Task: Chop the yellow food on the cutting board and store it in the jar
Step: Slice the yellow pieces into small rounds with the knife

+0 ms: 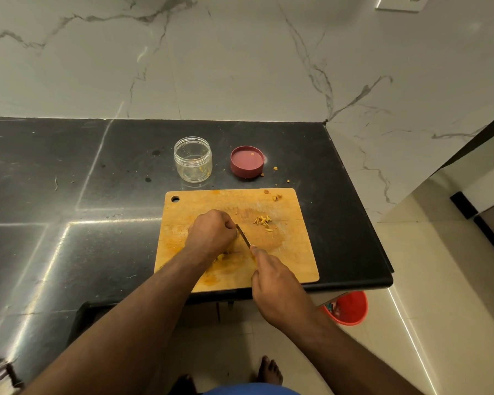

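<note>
A wooden cutting board (291, 260) lies at the counter's near right corner. My left hand (210, 232) sits curled on the board's middle, holding down yellow food that it mostly hides; a yellow bit (220, 256) shows under the wrist. My right hand (277, 283) grips a knife (243, 236), whose blade points up and left against my left fingers. Small chopped yellow pieces (263, 222) lie to the right of the blade. A clear open jar (193, 159) stands behind the board, with yellow traces at its bottom.
The jar's dark red lid (247, 161) lies upside down right of the jar, with crumbs (275, 168) around it. The black counter (69, 181) ends just right of the board. A red bucket (350, 307) stands on the floor below. A marble wall rises behind.
</note>
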### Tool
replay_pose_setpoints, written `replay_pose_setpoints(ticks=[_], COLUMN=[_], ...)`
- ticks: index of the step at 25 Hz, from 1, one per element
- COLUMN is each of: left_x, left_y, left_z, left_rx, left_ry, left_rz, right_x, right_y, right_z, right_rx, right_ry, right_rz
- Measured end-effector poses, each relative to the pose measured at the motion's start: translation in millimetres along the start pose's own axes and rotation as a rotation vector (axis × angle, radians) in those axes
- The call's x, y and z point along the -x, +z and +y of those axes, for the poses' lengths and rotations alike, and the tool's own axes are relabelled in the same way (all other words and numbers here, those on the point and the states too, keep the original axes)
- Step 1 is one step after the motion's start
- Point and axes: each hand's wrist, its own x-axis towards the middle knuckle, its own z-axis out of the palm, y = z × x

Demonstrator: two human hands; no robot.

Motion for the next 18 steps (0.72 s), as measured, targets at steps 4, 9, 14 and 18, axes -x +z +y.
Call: replay_pose_setpoints(ticks=[4, 9, 14, 18], left_x=[-0.8, -1.0, 2.9, 4.7], left_y=[-0.1, -1.7, -3.8, -0.6], left_z=[0.0, -0.7, 0.2, -3.7], left_rx=[-0.006, -0.026, -0.113, -0.091], left_ry=[-0.012, -0.027, -0.02, -0.035], left_rz=[0.004, -0.008, 0.017, 0.056], right_x=[-3.3, 13.2, 15.9, 6.9], right_y=[3.0, 0.6, -5.6, -3.3], right_z=[1.2, 9.1, 7.0, 1.7], right_rx=[0.029, 0.014, -0.057, -0.037], right_ry=[0.0, 0.012, -0.007, -0.004], right_rz=[-0.023, -0.032, 0.03, 0.009])
